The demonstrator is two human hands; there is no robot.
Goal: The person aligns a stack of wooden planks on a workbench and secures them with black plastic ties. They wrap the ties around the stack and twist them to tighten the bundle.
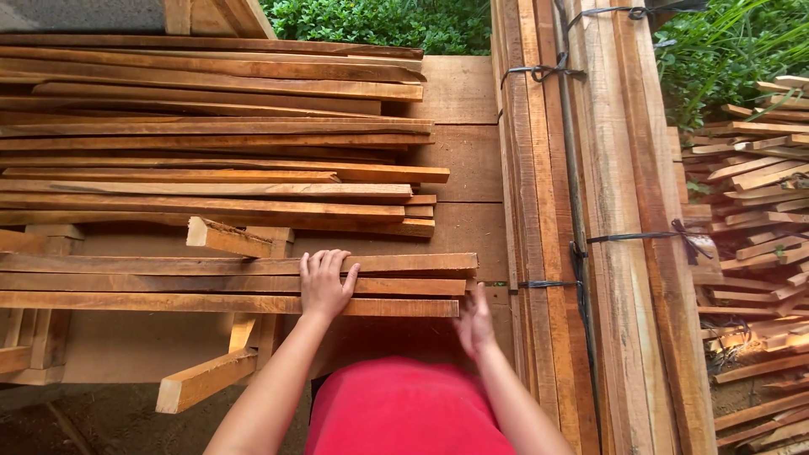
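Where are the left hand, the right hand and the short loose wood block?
left hand point(323, 285): head view, back of hand.
right hand point(474, 324): head view, back of hand.
short wood block point(227, 238): head view, top face.

Single head-worn view, looking steeply down from above, close over wooden slat stack point(211, 168) and workbench point(459, 93); greenery beyond.

Three long reddish-brown slats point(168, 282) lie flat and side by side, running left to right, their right ends nearly flush. The left grip point(324, 285) rests palm-down across the middle and near slats, fingers spread over the far one. The right grip point(474, 322) touches the near slat's right end, just below the stack's corner.
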